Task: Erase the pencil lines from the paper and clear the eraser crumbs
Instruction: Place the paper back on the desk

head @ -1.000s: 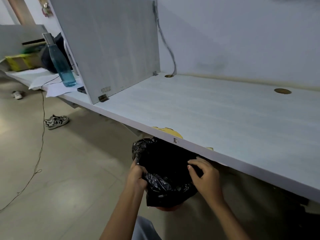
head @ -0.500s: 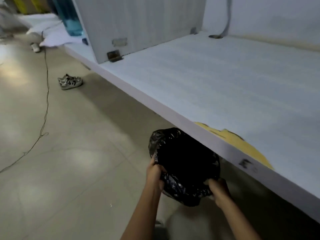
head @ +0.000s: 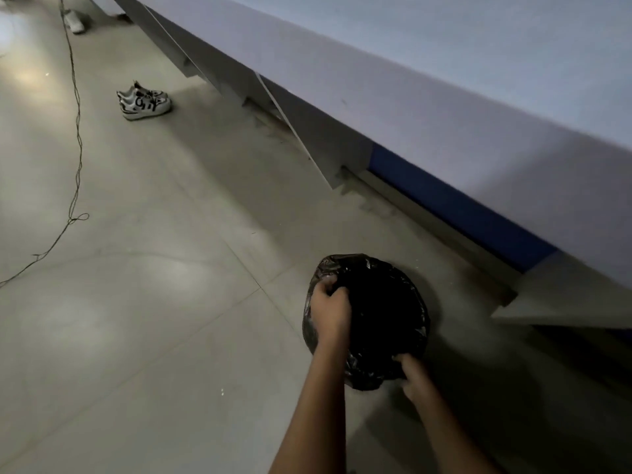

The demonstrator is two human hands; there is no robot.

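— Black plastic-lined round bin (head: 376, 316) — where?
— On the grey tiled floor (head: 154, 302), below the white counter (head: 444, 97).
— Hands?
— Left hand (head: 330, 311) and right hand (head: 415, 379) reach down, fingers clenched on its liner rim.

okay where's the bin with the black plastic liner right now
In the head view, the round bin with the black plastic liner sits low on the grey floor at lower right, beside the white desk's front edge, held by the left hand and right hand.
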